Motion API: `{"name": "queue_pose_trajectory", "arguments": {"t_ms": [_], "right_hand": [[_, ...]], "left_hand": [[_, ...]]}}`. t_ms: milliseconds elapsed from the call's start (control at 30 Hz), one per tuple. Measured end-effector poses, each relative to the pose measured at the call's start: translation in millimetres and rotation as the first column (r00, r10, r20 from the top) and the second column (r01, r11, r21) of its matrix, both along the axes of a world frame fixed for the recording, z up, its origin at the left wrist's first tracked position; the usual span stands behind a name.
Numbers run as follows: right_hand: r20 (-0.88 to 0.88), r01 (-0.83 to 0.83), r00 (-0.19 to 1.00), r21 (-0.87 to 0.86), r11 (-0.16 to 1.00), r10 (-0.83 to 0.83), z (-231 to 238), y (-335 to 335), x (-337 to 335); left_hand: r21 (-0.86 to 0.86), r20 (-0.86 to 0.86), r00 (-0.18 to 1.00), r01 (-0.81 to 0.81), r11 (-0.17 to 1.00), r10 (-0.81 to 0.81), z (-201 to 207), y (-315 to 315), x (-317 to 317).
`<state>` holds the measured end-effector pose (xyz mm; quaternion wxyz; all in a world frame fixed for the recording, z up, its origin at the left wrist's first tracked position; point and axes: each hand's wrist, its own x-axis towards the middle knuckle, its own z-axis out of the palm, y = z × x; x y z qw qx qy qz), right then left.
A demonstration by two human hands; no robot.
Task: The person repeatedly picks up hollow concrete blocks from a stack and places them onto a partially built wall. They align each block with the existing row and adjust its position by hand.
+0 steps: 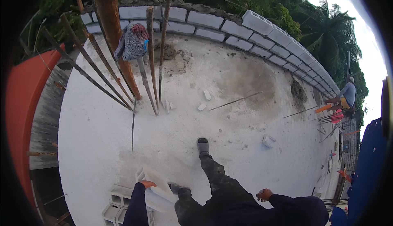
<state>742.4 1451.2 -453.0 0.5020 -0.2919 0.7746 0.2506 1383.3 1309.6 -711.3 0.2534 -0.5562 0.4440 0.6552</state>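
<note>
1. At seven o'clock the left hand (148, 183) grasps the upper edge of a hollow concrete block (164, 188), fingers laid over its rim; the block sits tilted beside the wearer's left foot.
2. Just to its lower left, also toward seven, more pale hollow blocks (121, 196) lie grouped, their open cores showing.
3. At five o'clock the right hand (265, 195) hangs apart from the blocks with fingers curled; whether it clasps something small cannot be told.
4. A grey slide sandal (202, 145) covers the wearer's forward foot, just below centre, on the pale concrete floor (176, 134).
5. Around ten to eleven o'clock a thick rusty post (111, 19) leans among thinner bars; a grey and reddish cloth (134, 42) drapes one pole.
6. Near centre, toward one o'clock, small block fragments (207, 95) lie by a thin rod (235, 101); a larger broken chunk (268, 141) rests at four.
7. A block wall (237, 30) curves from eleven round to three, with greenery behind it.
8. At three o'clock a person (348, 95) in a grey top sits near the wall's far end.
</note>
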Motion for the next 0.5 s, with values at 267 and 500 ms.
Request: {"name": "queue_pose_trajectory", "arguments": {"t_ms": [267, 500], "right_hand": [[0.321, 0.405, 0.911, -0.569, 0.716, -0.260, -38.1, -183.7, 22.4], [0.738, 0.754, 0.626, -0.489, 0.438, -0.253, 0.9, -409.2, 26.2]], "left_hand": [[-0.288, 0.259, 0.878, 0.468, 0.836, -0.402, 144.4, -135.3, -194.4], [-0.409, 0.290, 0.650, 0.748, 0.523, -0.703, 281.1, -329.0, -328.6]]}}
